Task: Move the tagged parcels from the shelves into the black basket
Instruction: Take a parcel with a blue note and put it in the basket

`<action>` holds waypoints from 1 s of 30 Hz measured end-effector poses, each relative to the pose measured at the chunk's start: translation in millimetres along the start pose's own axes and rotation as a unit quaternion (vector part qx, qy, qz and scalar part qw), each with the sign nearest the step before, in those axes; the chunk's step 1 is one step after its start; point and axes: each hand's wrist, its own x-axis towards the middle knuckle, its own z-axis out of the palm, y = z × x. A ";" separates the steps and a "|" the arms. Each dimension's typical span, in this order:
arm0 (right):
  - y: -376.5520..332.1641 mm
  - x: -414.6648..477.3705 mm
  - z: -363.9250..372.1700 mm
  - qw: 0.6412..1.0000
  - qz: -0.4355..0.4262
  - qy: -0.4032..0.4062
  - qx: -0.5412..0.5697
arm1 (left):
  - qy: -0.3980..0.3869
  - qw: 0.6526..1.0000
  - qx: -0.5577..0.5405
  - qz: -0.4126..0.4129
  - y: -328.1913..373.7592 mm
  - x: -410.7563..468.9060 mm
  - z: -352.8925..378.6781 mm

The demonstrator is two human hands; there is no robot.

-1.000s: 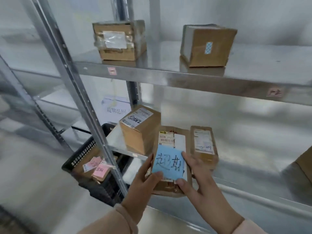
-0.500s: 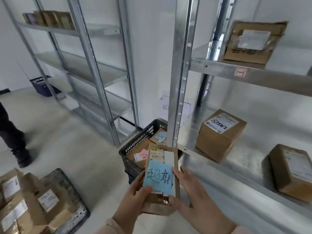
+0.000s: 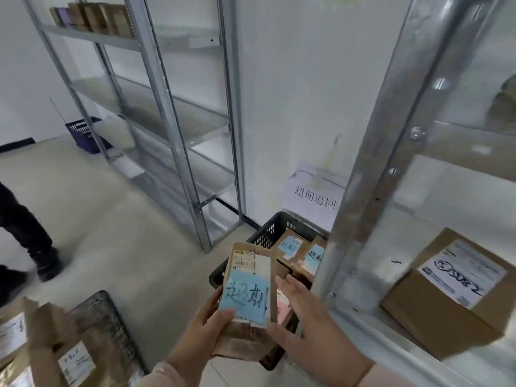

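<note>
1. Your left hand [image 3: 206, 328] grips the parcel [image 3: 248, 275] from the left, thumb pressed on its blue note [image 3: 245, 298], the other fingers curled behind it
2. Your right hand [image 3: 310, 325] lies at the parcel's right edge with fingers straight and close together; you cannot tell whether it touches the cardboard
3. The parcel stands upright in front of you, held over the near left part of the black basket [image 3: 268, 233], which sits on the floor near the wall
4. Two brown parcels with blue notes [image 3: 290, 247] lie side by side in the basket
5. A paper sign [image 3: 315, 194] hangs on the wall just behind the basket
6. To the right, past the metal post [image 3: 377, 169], a brown box [image 3: 446, 300] with a white label sits on the shelf [image 3: 377, 261]
7. Near left lie more labelled boxes [image 3: 55, 347]; far left, a blue basket [image 3: 81, 135] stands beside another rack
</note>
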 end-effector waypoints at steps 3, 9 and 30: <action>-0.7 34.4 -11.0 1.000 0.013 -0.011 -0.015 | 0.004 1.000 0.005 -0.002 14.2 40.6 -1.7; -0.7 92.6 -16.3 0.998 0.069 0.000 -0.004 | 0.003 1.000 -0.007 -0.030 27.7 117.9 -0.7; 82.0 272.2 1.0 0.882 0.450 0.133 0.038 | -0.243 0.932 0.199 -0.184 51.0 495.8 82.8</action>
